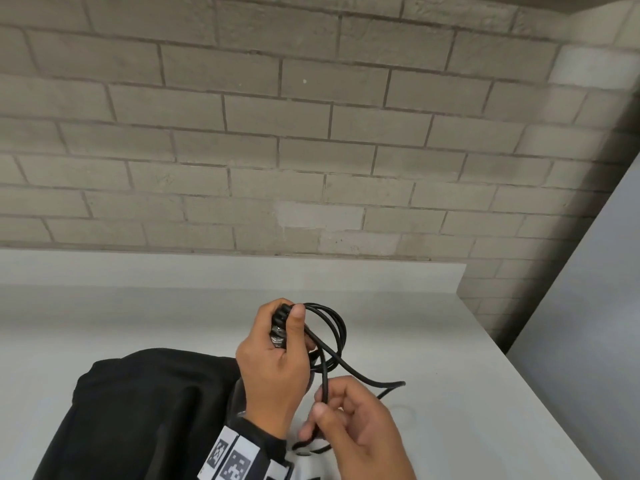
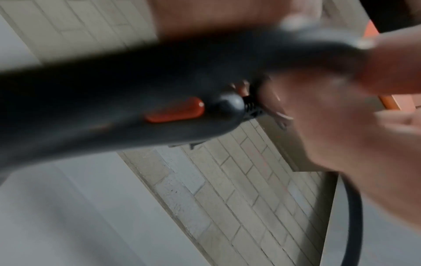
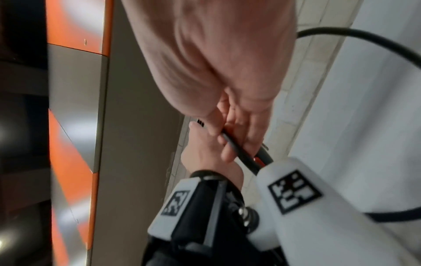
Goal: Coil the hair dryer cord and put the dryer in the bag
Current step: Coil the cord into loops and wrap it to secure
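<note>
My left hand (image 1: 287, 332) holds the black hair dryer upright by its handle, and its thumb clamps several loops of the black cord (image 1: 341, 329) against the handle's end. In the left wrist view the dryer handle (image 2: 102, 93) fills the frame, blurred, with an orange switch (image 2: 175, 110). My right hand (image 1: 322, 410) pinches a strand of the cord just below the loops; the right wrist view shows its fingers (image 3: 227, 144) round the cord (image 3: 239, 153). The cord's loose tail (image 1: 381, 384) trails right over the table. The black bag (image 1: 138, 410) lies flat at the lower left.
The white table (image 1: 485, 393) ends at a brick wall (image 1: 277, 150) behind, and its right edge runs diagonally beside a grey panel (image 1: 588, 306). Marker-tagged wrist bands (image 1: 235, 459) sit on my left forearm.
</note>
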Demonstrator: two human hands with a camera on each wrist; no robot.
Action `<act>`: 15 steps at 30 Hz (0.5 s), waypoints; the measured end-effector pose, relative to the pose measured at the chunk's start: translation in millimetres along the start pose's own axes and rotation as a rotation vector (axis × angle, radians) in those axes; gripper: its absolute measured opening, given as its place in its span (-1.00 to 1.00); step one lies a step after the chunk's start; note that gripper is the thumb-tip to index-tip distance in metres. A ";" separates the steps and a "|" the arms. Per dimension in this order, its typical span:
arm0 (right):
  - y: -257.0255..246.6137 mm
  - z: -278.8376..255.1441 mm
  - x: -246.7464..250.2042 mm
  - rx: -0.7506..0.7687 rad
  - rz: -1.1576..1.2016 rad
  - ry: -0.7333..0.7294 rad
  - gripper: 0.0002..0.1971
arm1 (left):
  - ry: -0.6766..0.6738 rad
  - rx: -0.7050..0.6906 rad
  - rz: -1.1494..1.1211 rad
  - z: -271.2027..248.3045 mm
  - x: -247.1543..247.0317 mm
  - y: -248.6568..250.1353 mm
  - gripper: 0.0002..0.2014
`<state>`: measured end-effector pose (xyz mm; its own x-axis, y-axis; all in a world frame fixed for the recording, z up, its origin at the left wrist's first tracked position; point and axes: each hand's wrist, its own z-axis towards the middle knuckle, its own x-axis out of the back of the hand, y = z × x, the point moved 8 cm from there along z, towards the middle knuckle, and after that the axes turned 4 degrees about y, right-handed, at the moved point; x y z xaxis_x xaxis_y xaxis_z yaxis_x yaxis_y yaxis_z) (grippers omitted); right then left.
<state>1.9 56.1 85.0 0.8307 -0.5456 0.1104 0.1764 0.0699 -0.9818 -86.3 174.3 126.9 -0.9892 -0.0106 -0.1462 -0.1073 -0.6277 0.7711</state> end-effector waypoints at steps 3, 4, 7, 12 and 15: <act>-3.8 -3.4 20.0 0.072 0.023 -0.033 -0.89 | 0.035 -0.009 0.026 4.3 5.7 -2.7 -0.62; -5.0 -4.8 32.1 0.087 0.044 -0.014 -0.87 | 0.037 -0.008 0.032 5.5 7.4 -3.2 -0.61; -4.1 -10.4 60.8 0.095 0.044 0.019 -0.88 | 0.002 -0.006 0.025 6.0 5.8 -1.4 -0.71; 4.7 -17.7 80.9 0.075 0.169 0.048 -0.46 | -0.087 -0.021 0.025 -2.0 -7.9 3.8 -0.78; 7.4 -20.7 81.0 0.037 0.226 0.045 -0.41 | -0.108 -0.028 0.010 -4.0 -9.6 7.1 -0.80</act>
<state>59.5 -4.9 83.5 0.8271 -0.5493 -0.1194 0.0083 0.2243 -0.9745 -77.1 166.8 131.3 -0.9954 0.0664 -0.0698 -0.0962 -0.6492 0.7545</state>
